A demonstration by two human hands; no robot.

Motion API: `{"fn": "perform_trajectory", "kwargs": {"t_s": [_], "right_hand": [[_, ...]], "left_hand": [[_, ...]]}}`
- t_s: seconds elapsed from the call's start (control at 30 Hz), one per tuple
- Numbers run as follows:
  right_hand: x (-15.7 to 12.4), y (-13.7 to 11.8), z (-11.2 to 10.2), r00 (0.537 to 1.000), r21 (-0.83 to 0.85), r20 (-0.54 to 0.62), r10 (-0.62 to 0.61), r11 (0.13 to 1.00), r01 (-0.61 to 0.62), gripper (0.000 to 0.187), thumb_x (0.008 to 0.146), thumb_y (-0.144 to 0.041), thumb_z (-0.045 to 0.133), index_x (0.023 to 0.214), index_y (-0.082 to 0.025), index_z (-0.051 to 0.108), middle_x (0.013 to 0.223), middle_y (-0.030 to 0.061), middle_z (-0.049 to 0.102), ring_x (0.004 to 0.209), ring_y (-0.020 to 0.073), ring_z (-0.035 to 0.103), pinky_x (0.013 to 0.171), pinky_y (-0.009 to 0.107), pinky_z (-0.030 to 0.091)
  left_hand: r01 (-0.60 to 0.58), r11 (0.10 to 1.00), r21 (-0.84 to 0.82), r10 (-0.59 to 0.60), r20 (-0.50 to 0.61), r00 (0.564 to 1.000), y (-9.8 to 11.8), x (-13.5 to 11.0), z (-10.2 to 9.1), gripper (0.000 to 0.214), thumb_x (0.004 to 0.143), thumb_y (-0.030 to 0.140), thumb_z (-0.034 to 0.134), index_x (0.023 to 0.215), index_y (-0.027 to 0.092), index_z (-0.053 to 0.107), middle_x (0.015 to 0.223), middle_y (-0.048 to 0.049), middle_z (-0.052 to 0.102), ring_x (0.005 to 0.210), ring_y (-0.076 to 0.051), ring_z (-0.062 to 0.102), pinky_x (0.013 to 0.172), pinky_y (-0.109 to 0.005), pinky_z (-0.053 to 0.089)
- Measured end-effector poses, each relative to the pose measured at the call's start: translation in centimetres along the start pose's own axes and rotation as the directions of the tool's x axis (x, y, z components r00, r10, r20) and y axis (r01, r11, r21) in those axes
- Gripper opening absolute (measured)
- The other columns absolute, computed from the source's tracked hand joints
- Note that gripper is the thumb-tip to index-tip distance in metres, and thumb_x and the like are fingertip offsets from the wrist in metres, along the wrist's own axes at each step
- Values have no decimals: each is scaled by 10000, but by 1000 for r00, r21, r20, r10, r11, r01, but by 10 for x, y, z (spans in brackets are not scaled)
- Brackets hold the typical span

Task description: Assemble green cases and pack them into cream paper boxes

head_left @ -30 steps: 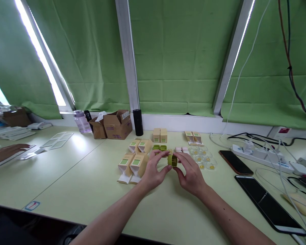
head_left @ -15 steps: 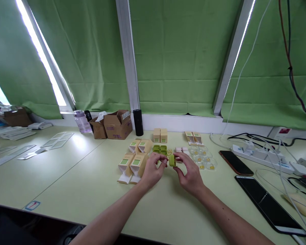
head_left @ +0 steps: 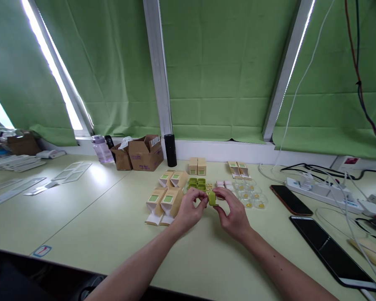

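My right hand (head_left: 235,211) pinches a small green case (head_left: 212,198) just above the pale green table (head_left: 90,217). My left hand (head_left: 188,209) is curled at the case's left side, its fingertips touching it. Right behind the hands lie several more green cases (head_left: 196,182), small pink pieces (head_left: 223,183) and clear round blisters with yellow centres (head_left: 252,195). To the left of my left hand lie tan cartons with green labels (head_left: 163,202), their flaps open.
Two closed tan cartons (head_left: 197,166) and two more open ones (head_left: 239,168) stand further back. Brown cardboard boxes (head_left: 142,152), a black cylinder (head_left: 170,150) and a bottle (head_left: 99,149) line the window sill. Phones (head_left: 329,248) and a power strip (head_left: 319,189) with cables lie right.
My left fingers have closed in onto the green case, which has tilted slightly. The other person's hand at the far left edge has gone from view.
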State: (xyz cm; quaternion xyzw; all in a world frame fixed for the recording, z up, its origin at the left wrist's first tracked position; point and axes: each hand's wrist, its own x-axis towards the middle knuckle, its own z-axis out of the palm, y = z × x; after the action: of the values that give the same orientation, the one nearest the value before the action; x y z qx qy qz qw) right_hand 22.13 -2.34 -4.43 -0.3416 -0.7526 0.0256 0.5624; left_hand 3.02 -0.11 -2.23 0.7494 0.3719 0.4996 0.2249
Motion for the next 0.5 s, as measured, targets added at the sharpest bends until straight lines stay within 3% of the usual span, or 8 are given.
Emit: {"fn": "perform_trajectory", "kwargs": {"t_s": [0.5], "right_hand": [[1, -1, -1, 1000, 12, 19, 9, 1000, -10, 453, 933, -114, 596, 1359, -269, 590, 1328, 109, 717, 1266, 299, 678, 1059, 518, 610]], "left_hand": [[34, 999, -30, -33, 24, 999, 5, 1, -1, 93, 903, 216, 621, 814, 205, 647, 822, -42, 680, 824, -198, 613, 748, -329, 459]]}}
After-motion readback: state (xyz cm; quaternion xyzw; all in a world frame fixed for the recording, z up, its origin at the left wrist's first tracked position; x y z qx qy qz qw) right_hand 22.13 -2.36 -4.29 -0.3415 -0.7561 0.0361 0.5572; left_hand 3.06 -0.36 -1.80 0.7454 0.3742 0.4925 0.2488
